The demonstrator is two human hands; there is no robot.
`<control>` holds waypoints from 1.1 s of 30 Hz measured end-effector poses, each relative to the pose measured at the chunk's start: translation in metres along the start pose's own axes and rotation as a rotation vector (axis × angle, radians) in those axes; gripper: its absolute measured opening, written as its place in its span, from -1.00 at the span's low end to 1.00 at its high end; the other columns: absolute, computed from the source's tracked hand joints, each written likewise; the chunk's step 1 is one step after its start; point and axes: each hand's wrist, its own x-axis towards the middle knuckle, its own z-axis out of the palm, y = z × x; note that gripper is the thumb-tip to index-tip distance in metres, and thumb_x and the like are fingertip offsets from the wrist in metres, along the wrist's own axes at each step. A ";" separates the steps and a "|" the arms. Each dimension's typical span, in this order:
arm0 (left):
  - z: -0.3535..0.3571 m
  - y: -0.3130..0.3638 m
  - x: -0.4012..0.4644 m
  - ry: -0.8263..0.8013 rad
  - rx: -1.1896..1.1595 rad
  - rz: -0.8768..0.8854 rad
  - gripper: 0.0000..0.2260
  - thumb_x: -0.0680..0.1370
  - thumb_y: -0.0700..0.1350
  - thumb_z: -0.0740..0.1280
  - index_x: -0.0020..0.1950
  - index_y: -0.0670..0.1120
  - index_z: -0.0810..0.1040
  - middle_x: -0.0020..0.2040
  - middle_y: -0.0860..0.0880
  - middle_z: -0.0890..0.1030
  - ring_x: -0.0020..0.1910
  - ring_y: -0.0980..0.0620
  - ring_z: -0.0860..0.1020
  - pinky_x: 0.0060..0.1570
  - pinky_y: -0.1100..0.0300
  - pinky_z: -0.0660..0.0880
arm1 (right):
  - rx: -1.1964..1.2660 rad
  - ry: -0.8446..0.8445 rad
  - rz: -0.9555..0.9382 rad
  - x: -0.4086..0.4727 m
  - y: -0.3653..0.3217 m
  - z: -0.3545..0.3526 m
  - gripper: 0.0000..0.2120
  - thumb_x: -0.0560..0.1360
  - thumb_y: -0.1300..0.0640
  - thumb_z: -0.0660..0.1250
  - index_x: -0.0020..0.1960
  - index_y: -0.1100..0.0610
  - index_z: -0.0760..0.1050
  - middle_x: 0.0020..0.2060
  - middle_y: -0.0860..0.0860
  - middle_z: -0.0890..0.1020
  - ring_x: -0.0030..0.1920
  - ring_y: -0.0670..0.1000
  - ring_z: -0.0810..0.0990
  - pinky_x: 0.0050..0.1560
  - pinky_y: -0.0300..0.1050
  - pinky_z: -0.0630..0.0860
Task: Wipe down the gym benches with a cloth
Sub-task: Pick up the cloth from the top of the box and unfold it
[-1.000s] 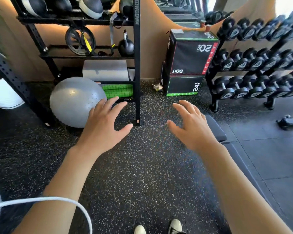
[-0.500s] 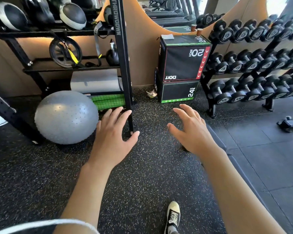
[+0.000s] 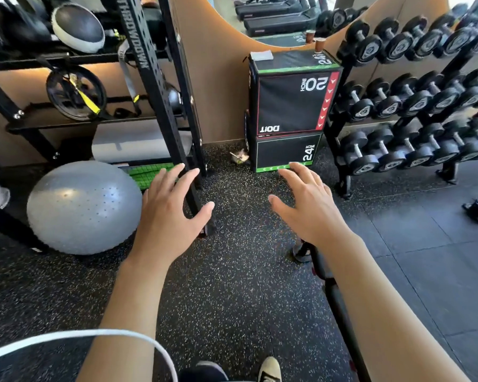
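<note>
Grey ball (image 3: 83,208): we see it at far left on the speckled floor, larger in view than a second ago, since we have stepped toward the wall.
Left hand (image 3: 169,213): fingers spread and straight, holding nothing, hovering in front of the black rack (image 3: 155,78).
Cloth: a folded white piece (image 3: 261,55) lies on top of the stacked plyo boxes (image 3: 290,106); we judge this may be it, now nearer than before.
Right hand (image 3: 307,208): fingers apart, empty, stretched toward the boxes.
Bench (image 3: 319,264): only a dark padded edge shows under our right forearm; wiping has not begun.
Dumbbell rack (image 3: 414,111): far right.
</note>
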 end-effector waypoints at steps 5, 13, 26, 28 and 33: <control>0.007 0.006 0.047 0.020 -0.002 0.004 -0.39 0.59 0.24 0.31 0.62 0.12 0.30 0.65 0.06 0.23 0.66 -0.06 0.10 0.61 -0.21 0.15 | 0.020 0.007 0.006 0.039 0.015 -0.001 -0.35 0.60 -0.27 0.22 0.59 0.01 0.29 0.60 0.00 0.24 0.60 0.10 0.17 0.53 0.27 0.22; 0.031 -0.017 0.130 0.012 -0.021 0.052 -0.39 0.59 0.24 0.31 0.61 0.10 0.32 0.63 0.07 0.26 0.65 -0.05 0.14 0.60 -0.21 0.18 | 0.006 0.009 0.044 0.112 0.018 0.018 -0.35 0.60 -0.27 0.22 0.60 0.00 0.26 0.61 -0.01 0.22 0.60 0.08 0.15 0.54 0.25 0.18; 0.022 -0.117 0.326 -0.006 -0.074 0.195 -0.40 0.59 0.22 0.34 0.60 0.11 0.33 0.64 0.06 0.26 0.65 -0.05 0.11 0.59 -0.22 0.17 | -0.058 0.132 0.154 0.288 -0.039 0.049 -0.37 0.60 -0.25 0.26 0.58 -0.01 0.29 0.59 -0.01 0.26 0.58 0.09 0.18 0.53 0.24 0.22; 0.021 -0.136 0.348 -0.017 -0.080 0.204 -0.41 0.60 0.22 0.34 0.60 0.12 0.33 0.64 0.07 0.26 0.65 -0.05 0.11 0.59 -0.22 0.17 | -0.063 0.134 0.167 0.309 -0.050 0.058 -0.38 0.60 -0.24 0.26 0.58 -0.01 0.29 0.58 -0.03 0.26 0.58 0.08 0.19 0.52 0.23 0.22; 0.022 -0.172 0.388 -0.053 -0.083 0.210 -0.41 0.60 0.23 0.33 0.60 0.14 0.31 0.64 0.09 0.24 0.65 -0.02 0.09 0.60 -0.22 0.16 | -0.066 0.122 0.215 0.349 -0.069 0.078 -0.38 0.60 -0.24 0.26 0.58 -0.01 0.29 0.59 -0.02 0.25 0.59 0.08 0.17 0.52 0.24 0.21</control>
